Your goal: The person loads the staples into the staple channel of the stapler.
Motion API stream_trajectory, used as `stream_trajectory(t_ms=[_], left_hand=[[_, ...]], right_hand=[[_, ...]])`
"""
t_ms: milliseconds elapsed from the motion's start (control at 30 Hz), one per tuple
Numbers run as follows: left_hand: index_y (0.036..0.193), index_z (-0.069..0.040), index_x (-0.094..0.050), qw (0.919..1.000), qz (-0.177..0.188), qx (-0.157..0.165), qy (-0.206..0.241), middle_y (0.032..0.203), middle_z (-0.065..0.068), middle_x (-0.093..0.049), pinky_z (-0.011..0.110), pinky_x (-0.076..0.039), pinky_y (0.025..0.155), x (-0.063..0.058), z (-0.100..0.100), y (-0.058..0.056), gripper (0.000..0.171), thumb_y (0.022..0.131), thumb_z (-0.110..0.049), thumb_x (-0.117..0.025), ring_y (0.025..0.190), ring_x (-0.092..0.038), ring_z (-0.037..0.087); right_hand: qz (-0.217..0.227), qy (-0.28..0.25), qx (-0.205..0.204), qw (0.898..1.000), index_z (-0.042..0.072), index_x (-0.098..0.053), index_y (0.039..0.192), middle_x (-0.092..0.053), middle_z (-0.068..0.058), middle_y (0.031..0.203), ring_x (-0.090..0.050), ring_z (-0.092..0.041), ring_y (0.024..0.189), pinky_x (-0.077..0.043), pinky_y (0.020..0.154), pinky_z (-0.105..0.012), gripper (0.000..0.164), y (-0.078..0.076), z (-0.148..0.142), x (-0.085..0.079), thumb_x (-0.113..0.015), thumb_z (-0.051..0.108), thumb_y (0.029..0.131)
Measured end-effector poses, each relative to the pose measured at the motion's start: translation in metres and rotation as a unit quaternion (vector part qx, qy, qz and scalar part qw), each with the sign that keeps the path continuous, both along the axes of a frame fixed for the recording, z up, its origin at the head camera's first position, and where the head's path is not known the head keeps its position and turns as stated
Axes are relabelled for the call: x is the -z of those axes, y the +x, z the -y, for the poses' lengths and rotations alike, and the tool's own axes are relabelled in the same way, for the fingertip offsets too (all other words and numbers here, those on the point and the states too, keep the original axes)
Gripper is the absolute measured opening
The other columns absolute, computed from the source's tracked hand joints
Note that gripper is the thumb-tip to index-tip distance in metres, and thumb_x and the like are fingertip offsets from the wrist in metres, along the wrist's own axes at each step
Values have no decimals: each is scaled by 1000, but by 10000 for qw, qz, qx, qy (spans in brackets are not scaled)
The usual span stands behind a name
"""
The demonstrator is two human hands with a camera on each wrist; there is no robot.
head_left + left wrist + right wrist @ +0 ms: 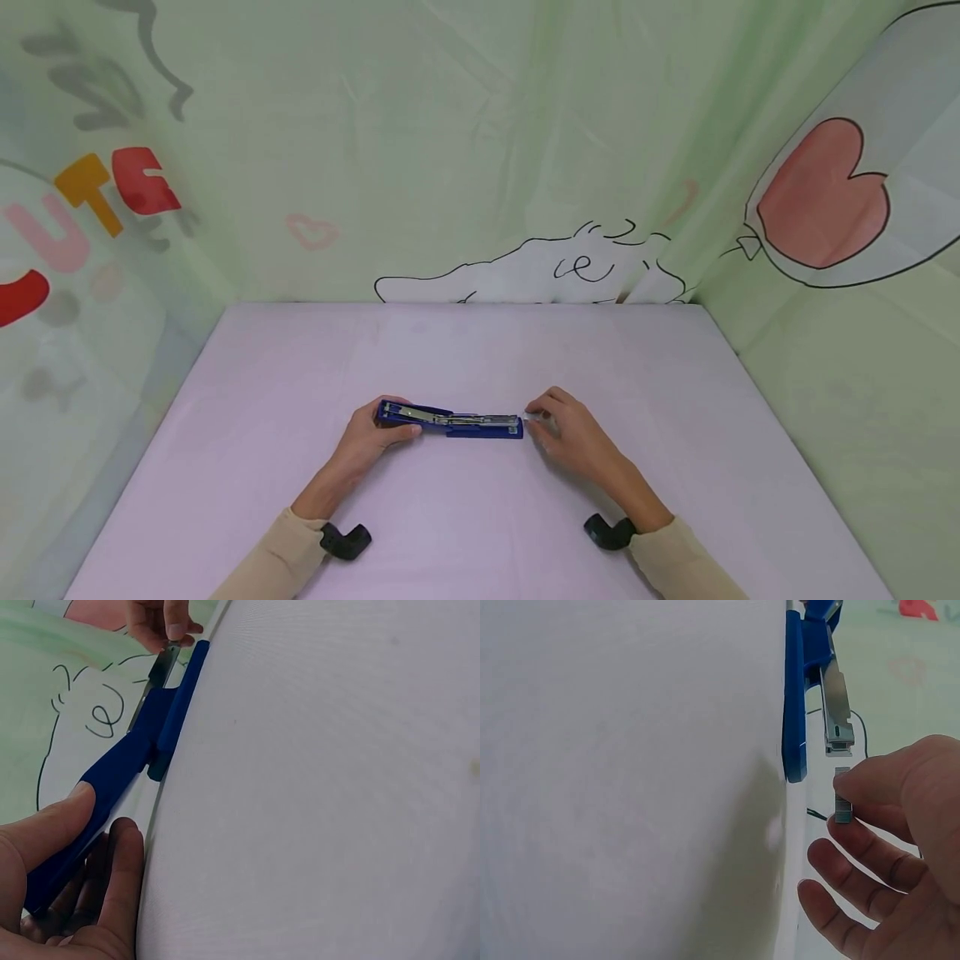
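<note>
A blue stapler (483, 430) lies folded wide open, its metal staple channel (835, 697) showing. My left hand (365, 437) grips the stapler's top cover at its left end, thumb on the near side, as the left wrist view (56, 825) also shows. At the other end, my right hand (573, 433) pinches a short strip of staples (843, 796) between thumb and fingers. In the right wrist view the strip sits just off the end of the channel, with a small gap between them. The remaining right fingers are loosely bent.
A pale cloth-covered table (465, 358) lies under both hands. Green printed curtains (450, 150) with drawings enclose its back and sides. A black curved piece is on each wrist, at the left sleeve (281, 550) and the right sleeve (678, 554).
</note>
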State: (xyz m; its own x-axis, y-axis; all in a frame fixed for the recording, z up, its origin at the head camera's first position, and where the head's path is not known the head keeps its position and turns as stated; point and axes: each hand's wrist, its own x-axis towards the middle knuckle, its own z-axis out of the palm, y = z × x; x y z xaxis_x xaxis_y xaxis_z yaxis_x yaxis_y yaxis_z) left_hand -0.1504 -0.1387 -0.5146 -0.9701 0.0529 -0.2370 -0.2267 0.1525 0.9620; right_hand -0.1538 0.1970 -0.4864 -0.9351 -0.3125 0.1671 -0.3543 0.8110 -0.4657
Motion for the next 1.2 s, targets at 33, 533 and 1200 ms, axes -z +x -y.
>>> stream_trajectory(t_ms=[33, 533, 1200], left_hand=[[126, -6, -69, 10000, 1, -9, 0, 126, 13, -74, 18, -50, 89, 0, 0, 0, 47, 84, -12, -90, 105, -62, 12], [127, -4, -68, 10000, 15, 15, 90, 124, 13, -75, 19, -51, 86, 0, -2, 0, 48, 85, -12, -89, 101, -61, 11], [125, -8, -70, 10000, -13, -39, -41, 122, 10, -76, 21, -51, 89, 3, 0, -1, 46, 84, -14, -90, 102, -62, 12]], right_hand=[[-28, -6, -13, 10000, 12, -76, 110, -69, 1, 108, -65, -14, 99, -60, 87, -34, 17, 0, 0, 0, -80, 9, 93], [-180, -245, -147, 9994, 13, -76, 110, -67, 1, 107, -65, -13, 99, -59, 86, -34, 17, 3, 3, 1, -78, 7, 95], [-400, -274, -349, 9982, 12, -76, 109, -67, 1, 108, -65, -13, 97, -59, 84, -31, 16, 0, 8, -1, -78, 8, 95]])
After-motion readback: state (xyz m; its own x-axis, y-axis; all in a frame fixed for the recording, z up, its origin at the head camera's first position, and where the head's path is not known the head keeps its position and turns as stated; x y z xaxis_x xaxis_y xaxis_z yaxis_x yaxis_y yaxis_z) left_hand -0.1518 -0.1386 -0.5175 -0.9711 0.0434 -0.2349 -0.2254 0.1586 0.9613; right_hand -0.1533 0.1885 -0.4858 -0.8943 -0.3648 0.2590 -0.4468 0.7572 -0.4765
